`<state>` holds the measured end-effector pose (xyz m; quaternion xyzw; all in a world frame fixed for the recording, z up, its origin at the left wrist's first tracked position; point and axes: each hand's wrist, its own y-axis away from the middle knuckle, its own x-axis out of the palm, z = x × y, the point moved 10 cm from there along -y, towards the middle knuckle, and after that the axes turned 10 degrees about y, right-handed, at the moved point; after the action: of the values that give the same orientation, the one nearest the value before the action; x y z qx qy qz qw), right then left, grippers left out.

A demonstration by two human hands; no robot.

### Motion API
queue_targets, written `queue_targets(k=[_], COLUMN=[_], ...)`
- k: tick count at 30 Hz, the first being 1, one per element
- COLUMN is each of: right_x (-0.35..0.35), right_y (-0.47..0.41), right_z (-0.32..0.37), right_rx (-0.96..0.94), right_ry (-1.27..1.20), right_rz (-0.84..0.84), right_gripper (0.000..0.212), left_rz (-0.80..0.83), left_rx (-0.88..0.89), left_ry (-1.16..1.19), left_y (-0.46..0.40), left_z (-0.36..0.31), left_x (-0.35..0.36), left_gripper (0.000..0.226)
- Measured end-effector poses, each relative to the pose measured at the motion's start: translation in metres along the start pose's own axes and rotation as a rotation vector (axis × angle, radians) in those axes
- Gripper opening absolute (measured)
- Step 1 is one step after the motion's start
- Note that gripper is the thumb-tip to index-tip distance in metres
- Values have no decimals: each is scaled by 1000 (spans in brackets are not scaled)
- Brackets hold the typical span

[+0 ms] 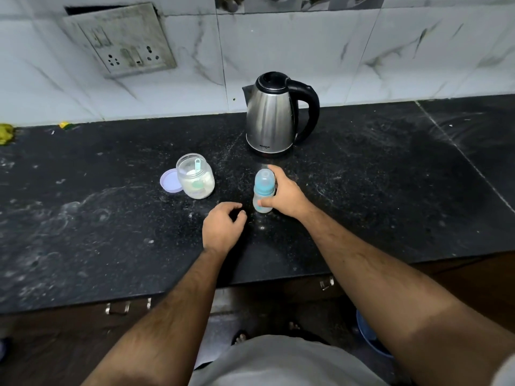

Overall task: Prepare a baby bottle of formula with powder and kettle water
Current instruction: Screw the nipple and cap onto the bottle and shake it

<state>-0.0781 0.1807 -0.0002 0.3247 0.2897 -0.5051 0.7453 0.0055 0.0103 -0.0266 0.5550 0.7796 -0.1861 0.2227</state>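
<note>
A small baby bottle (263, 188) with a blue collar and a clear cap stands upright on the black counter (111, 218). My right hand (284, 195) wraps around its right side, thumb low on the body and a finger near the cap. My left hand (223, 228) hovers just left of the bottle with its fingers loosely curled, holding nothing. A clear powder jar (196, 176) stands open to the left, with a pale green scoop (197, 164) sticking out of the white powder. Behind the bottle stands a steel kettle (271, 118), lid down, black handle to the right.
The jar's lilac lid (169, 181) lies flat against the jar's left side. A wall socket plate (122, 43) hangs at the back left on the marble tiles. Yellow scraps (6, 132) lie at the counter's far left. Drawer handles (118, 307) show below the front edge.
</note>
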Motion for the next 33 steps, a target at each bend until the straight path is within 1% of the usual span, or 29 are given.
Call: queue_targets(k=[5,11,14,21,26,29,33], right_x=[6,-9,-17,-30,-44,-53,-62], right_y=[1,13,21,45,58,63,72], right_z=[-5,-20,-33,-54,-58,-56,-54], right_rx=[16,23,31,-24,-18,-14,3], right_ry=[-17,-90,-169,-325,-371,-394,-449], right_rz=[-40,-92,-83,-40,-75,-89,-107], right_gripper=[63,59,56,71,90,91,90], left_rz=[56,103,109,137,160,175,185], left_rx=[75,123,122,104,89,67,115], left_ry=[-95,-263,-331,-403,-417,-414,-498], left_y=[15,33,43,49,42,43,48], left_z=[10,14,14,14,15,21,27], left_x=[9,20,25,37,50,56,61], left_gripper=[42,54,58,65,71,72,71])
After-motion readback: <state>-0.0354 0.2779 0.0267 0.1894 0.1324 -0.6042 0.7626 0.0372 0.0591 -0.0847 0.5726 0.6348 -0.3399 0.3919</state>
